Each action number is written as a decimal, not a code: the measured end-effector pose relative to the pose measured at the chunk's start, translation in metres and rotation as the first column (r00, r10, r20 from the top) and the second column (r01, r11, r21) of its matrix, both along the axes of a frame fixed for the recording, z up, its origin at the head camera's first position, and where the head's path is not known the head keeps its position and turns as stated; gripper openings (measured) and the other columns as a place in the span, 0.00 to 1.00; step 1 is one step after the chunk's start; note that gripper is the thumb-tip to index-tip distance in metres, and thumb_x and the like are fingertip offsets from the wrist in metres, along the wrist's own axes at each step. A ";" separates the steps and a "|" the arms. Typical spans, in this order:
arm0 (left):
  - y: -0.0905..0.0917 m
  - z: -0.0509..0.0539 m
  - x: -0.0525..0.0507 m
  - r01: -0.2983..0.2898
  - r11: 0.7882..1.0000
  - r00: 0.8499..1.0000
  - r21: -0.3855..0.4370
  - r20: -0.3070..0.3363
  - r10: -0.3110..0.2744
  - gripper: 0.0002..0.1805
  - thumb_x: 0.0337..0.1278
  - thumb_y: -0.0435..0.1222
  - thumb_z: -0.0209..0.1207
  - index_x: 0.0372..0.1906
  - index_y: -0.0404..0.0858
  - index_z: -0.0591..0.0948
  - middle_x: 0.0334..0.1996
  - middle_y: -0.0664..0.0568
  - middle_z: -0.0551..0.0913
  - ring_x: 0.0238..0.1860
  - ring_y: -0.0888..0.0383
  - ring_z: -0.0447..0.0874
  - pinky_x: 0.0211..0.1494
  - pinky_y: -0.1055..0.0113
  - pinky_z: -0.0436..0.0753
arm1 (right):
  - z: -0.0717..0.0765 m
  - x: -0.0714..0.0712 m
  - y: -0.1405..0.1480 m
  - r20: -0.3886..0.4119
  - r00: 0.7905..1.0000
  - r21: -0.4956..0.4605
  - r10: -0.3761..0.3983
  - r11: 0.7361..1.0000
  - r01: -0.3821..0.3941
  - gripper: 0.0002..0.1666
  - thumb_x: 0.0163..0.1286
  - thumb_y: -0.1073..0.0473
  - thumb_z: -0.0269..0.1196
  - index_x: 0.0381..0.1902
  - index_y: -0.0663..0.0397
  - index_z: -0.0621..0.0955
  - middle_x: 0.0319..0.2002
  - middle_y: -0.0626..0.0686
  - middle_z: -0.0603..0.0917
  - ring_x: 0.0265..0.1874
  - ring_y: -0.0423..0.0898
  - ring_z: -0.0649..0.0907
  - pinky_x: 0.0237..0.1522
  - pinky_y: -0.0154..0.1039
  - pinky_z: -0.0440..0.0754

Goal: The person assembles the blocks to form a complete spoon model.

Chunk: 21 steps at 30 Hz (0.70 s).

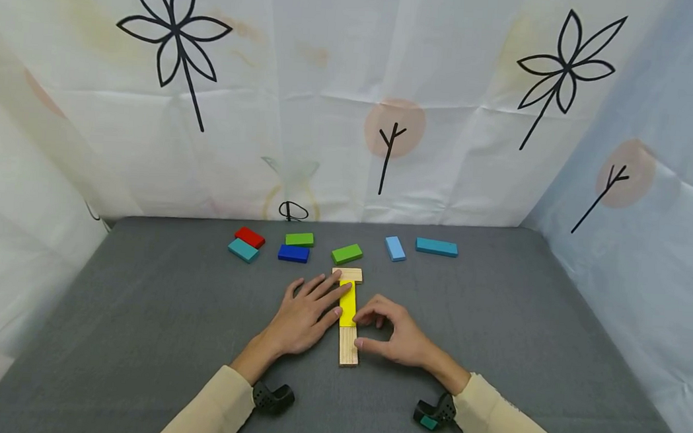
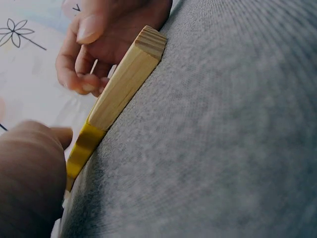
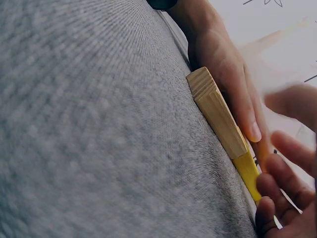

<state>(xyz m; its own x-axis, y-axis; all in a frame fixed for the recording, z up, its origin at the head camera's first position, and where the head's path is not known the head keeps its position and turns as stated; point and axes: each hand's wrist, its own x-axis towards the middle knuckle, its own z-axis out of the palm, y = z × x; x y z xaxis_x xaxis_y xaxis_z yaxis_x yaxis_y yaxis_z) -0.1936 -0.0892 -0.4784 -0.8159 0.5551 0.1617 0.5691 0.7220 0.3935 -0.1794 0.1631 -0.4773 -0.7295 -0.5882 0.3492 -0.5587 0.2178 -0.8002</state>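
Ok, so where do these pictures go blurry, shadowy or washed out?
Head view: fairly even light, yellow block reasonably crisp; left wrist: grey cloth soft across the foreground, darker shadow beside the yellow block; right wrist: cloth blurred towards the left, pale backdrop looking washed out.

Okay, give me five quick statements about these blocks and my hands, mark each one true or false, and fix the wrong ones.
1. The yellow block lies between two plain wooden blocks. True.
2. Your left hand has a fingertip over the yellow block. True.
3. Your right hand is holding the red block. False: it is beside the yellow block, and the red block lies farther back, next to a teal block.
4. The dark blue block is nearer to you than the green block beside it. True.
5. Three blocks are green. False: only two are.
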 end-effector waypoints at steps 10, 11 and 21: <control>0.002 0.004 0.001 0.019 0.995 0.999 -0.097 0.052 -0.014 0.47 0.58 0.74 0.48 0.80 0.61 0.58 0.82 0.59 0.46 0.80 0.43 0.48 0.73 0.31 0.44 | 0.003 0.001 0.001 0.089 0.995 -0.129 -0.052 0.990 0.063 0.13 0.68 0.70 0.66 0.50 0.61 0.83 0.42 0.60 0.80 0.39 0.56 0.78 0.38 0.41 0.76; 0.002 0.004 0.001 0.020 0.995 0.999 -0.100 0.052 -0.015 0.48 0.58 0.74 0.48 0.81 0.61 0.58 0.82 0.59 0.47 0.80 0.43 0.48 0.73 0.31 0.44 | 0.003 0.001 0.001 0.088 0.995 -0.126 -0.052 0.990 0.063 0.13 0.67 0.70 0.66 0.50 0.62 0.83 0.42 0.61 0.80 0.39 0.56 0.78 0.38 0.41 0.76; 0.002 0.003 -0.003 0.010 0.996 0.998 -0.090 0.069 -0.004 0.48 0.57 0.75 0.49 0.80 0.61 0.59 0.82 0.60 0.48 0.80 0.44 0.48 0.73 0.31 0.43 | 0.007 -0.002 0.002 0.083 0.993 -0.081 -0.087 0.992 0.094 0.18 0.66 0.72 0.67 0.54 0.65 0.82 0.45 0.62 0.82 0.41 0.61 0.79 0.40 0.46 0.78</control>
<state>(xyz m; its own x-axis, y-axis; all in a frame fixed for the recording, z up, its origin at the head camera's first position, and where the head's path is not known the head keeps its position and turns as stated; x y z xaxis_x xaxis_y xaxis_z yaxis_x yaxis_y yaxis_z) -0.1965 -0.0872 -0.4751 -0.8194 0.5706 0.0549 0.5483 0.7524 0.3651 -0.1818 0.1653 -0.4703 -0.8057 -0.4891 0.3341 -0.4742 0.1945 -0.8587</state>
